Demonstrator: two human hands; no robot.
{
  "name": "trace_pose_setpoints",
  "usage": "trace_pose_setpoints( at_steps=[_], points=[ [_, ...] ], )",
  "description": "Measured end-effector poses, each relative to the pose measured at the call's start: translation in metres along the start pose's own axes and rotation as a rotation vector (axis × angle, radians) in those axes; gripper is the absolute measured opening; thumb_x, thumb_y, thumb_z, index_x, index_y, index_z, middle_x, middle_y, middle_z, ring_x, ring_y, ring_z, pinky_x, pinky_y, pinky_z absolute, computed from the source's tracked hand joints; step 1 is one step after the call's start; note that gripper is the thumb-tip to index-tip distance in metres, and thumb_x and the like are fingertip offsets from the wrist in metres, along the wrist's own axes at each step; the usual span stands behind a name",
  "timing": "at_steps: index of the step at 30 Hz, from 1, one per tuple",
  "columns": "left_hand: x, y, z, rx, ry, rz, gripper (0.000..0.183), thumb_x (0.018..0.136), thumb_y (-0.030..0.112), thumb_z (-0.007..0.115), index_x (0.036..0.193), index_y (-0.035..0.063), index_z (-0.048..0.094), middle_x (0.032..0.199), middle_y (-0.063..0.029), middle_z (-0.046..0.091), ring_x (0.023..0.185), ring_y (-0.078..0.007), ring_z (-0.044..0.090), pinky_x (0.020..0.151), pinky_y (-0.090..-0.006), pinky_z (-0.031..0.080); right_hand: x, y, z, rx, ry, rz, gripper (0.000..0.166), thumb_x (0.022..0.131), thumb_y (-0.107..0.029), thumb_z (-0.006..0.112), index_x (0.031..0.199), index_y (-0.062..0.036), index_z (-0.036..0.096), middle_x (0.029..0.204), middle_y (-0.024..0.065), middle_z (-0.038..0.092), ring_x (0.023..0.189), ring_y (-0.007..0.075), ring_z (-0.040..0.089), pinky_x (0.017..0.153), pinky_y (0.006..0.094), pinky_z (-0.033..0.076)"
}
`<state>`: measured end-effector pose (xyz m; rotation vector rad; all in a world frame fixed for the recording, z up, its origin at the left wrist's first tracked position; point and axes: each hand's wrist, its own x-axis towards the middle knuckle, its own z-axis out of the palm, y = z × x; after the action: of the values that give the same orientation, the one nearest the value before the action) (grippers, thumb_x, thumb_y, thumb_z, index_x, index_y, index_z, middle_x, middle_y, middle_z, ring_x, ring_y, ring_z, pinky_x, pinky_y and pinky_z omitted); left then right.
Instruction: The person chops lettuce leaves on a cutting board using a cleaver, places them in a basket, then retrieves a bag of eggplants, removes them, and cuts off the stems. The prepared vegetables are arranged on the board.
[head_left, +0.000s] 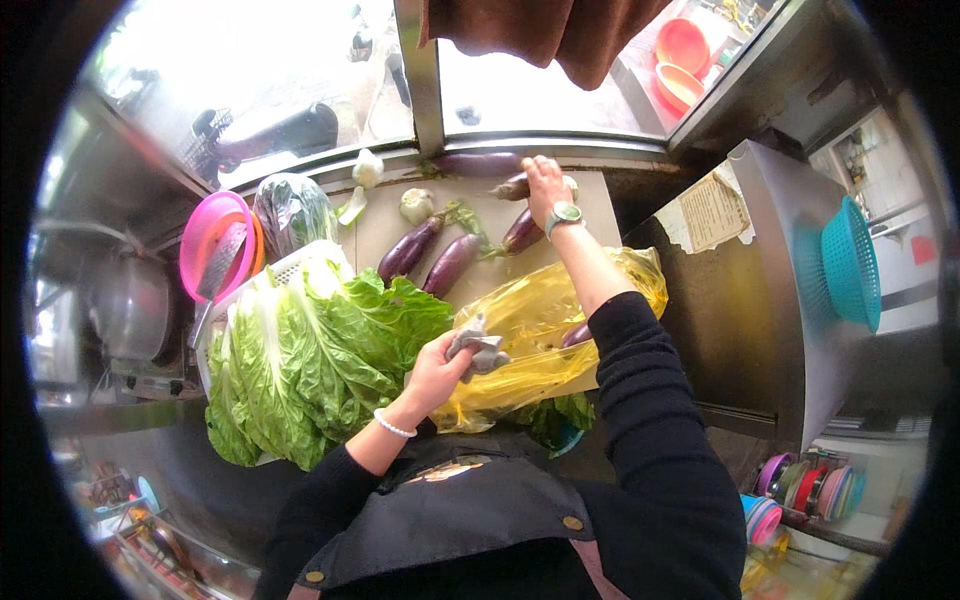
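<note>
My left hand (436, 369) pinches a crumpled grey cloth (480, 351) over the near side of a yellow plastic bag (517, 315). Inside the bag's mouth a purple eggplant (576, 335) partly shows. At the back of the light board (480, 206), my right hand (546, 184) is closed over an eggplant (511, 188), hiding much of it. Another long eggplant (480, 164) lies just behind, along the window sill. Two eggplants (410, 246) (452, 264) rest side by side at mid-board, and one more eggplant (523, 232) lies below my right wrist.
Large leafy greens (300, 360) fill a white basket (326, 257) at left. Beyond it stand a pink colander (196, 225), a cleaver (221, 262) and a bagged vegetable (295, 214). Pale bulbs (416, 205) (367, 169) sit near the window. A metal cabinet (780, 285) bounds the right side.
</note>
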<state>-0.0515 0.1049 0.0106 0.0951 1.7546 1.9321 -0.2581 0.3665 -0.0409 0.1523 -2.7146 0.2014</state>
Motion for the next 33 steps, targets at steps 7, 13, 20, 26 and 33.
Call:
trace_pose_setpoints(
  at_steps=[7, 13, 20, 26, 33],
  points=[
    [-0.011, -0.024, -0.011, 0.456, -0.098, -0.047, 0.026, 0.083, 0.011, 0.054, 0.107, 0.0033, 0.057, 0.084, -0.0058, 0.063, 0.069, -0.0113, 0.058, 0.062, -0.0256, 0.047, -0.059, -0.027, -0.133, 0.462, -1.063, 0.051, 0.019, 0.077, -0.013, 0.051, 0.085, -0.0035, 0.066, 0.077, 0.0104, 0.066, 0.068, 0.0233, 0.063, 0.064, 0.0330, 0.050],
    [0.021, -0.056, 0.026, 1.194, -0.459, -0.075, 0.051, 0.076, 0.024, 0.054, 0.123, 0.0079, 0.044, 0.087, -0.0183, 0.063, 0.081, -0.0337, 0.061, 0.070, -0.0424, 0.048, -0.171, 0.026, -0.069, -0.178, -0.911, -0.037, 0.026, 0.081, -0.012, 0.044, 0.097, -0.0050, 0.063, 0.097, 0.0156, 0.062, 0.090, 0.0255, 0.060, 0.082, 0.0371, 0.045],
    [0.035, -0.073, 0.029, 1.520, -0.791, -0.199, 0.041, 0.074, 0.022, 0.054, 0.110, 0.0041, 0.053, 0.088, -0.0160, 0.064, 0.081, -0.0313, 0.062, 0.068, -0.0414, 0.049, -0.243, 0.044, -0.033, -0.013, -0.763, -0.018, 0.018, 0.076, -0.012, 0.053, 0.092, -0.0104, 0.062, 0.095, 0.0087, 0.061, 0.092, 0.0270, 0.057, 0.079, 0.0383, 0.046],
    [0.041, -0.065, 0.019, 1.333, -0.441, -0.108, 0.052, 0.076, 0.023, 0.052, 0.124, 0.0069, 0.042, 0.085, -0.0167, 0.064, 0.079, -0.0326, 0.062, 0.071, -0.0436, 0.048, -0.198, 0.001, -0.116, 0.345, -0.504, 0.080, 0.057, 0.063, -0.008, 0.072, 0.116, -0.0086, 0.051, 0.102, 0.0164, 0.056, 0.097, 0.0302, 0.055, 0.085, 0.0379, 0.045],
    [0.039, -0.059, 0.012, 1.305, -0.489, -0.148, 0.049, 0.075, 0.030, 0.056, 0.115, 0.0029, 0.047, 0.090, -0.0217, 0.063, 0.084, -0.0351, 0.061, 0.076, -0.0423, 0.048, -0.176, -0.004, -0.157, 1.948, -0.560, 0.614, 0.049, 0.080, -0.015, 0.058, 0.125, -0.0043, 0.040, 0.125, 0.0190, 0.048, 0.114, 0.0307, 0.049, 0.094, 0.0444, 0.041]
  ],
)
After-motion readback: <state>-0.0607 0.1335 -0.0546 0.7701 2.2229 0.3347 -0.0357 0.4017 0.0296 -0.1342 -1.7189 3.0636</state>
